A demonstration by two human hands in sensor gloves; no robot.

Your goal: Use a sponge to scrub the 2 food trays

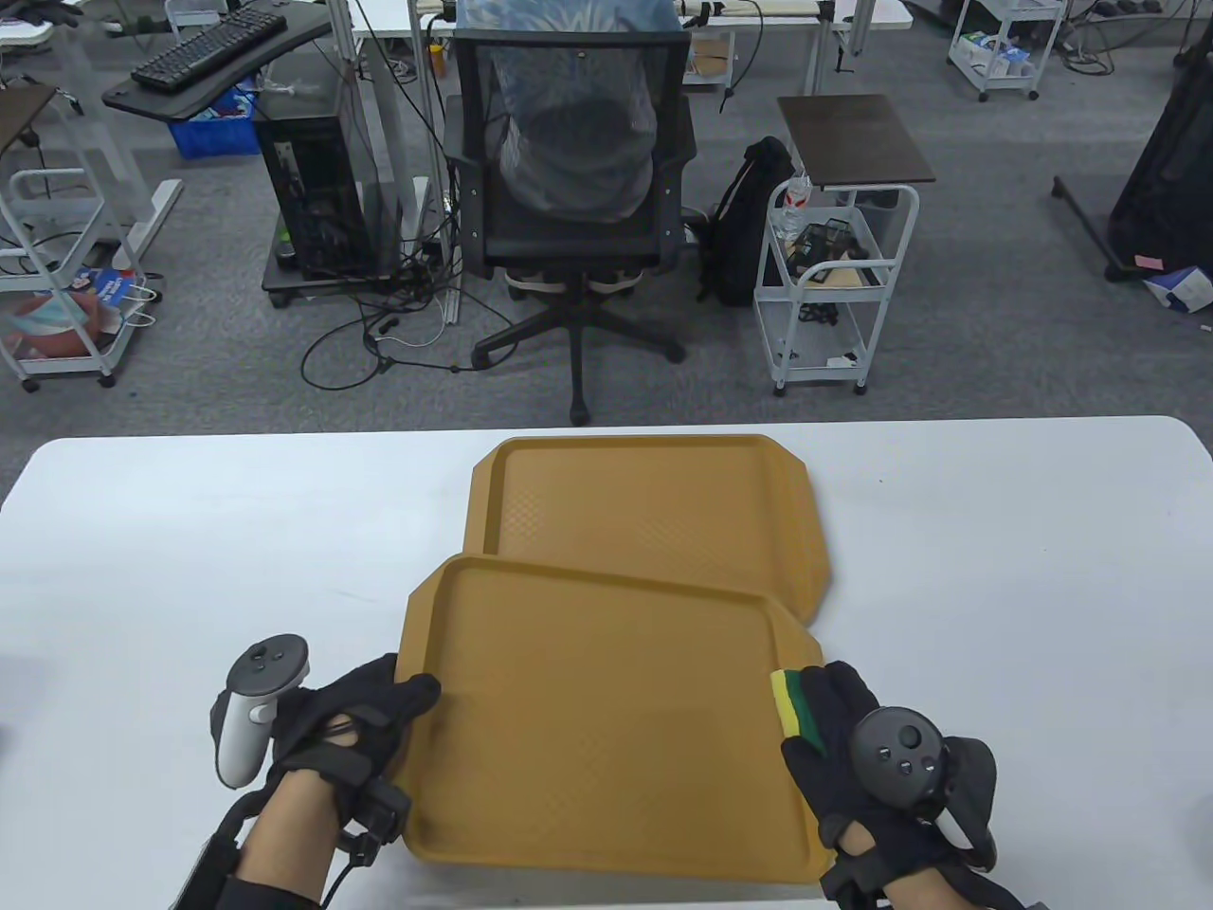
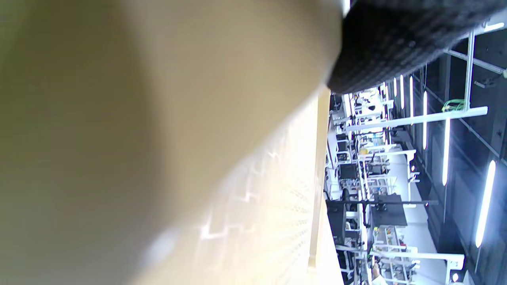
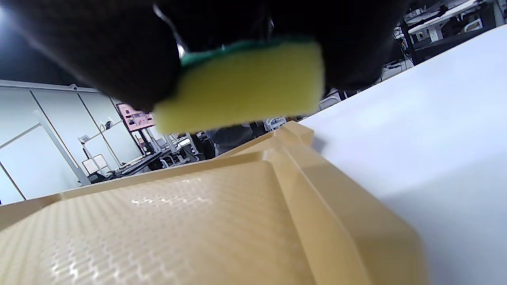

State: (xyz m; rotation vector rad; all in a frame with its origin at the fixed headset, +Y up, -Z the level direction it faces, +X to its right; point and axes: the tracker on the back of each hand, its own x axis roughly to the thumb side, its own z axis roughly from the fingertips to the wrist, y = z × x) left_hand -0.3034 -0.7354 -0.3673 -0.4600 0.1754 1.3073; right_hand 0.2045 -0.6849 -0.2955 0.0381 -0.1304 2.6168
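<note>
Two tan food trays lie on the white table. The near tray [image 1: 606, 720] overlaps the front edge of the far tray [image 1: 654, 507]. My left hand [image 1: 365, 725] grips the near tray's left rim, fingers over the edge; that rim [image 2: 178, 118] fills the left wrist view. My right hand [image 1: 843, 730] holds a yellow and green sponge [image 1: 794, 700] just above the near tray's right rim. From the right wrist, the sponge [image 3: 241, 89] hangs over the tray's corner [image 3: 285, 166], pinched in the gloved fingers.
The white table [image 1: 190, 550] stretches wide on both sides of the trays. Beyond its far edge stand an office chair [image 1: 569, 190], a white cart [image 1: 834, 284] and a computer tower [image 1: 313, 190] on the grey floor.
</note>
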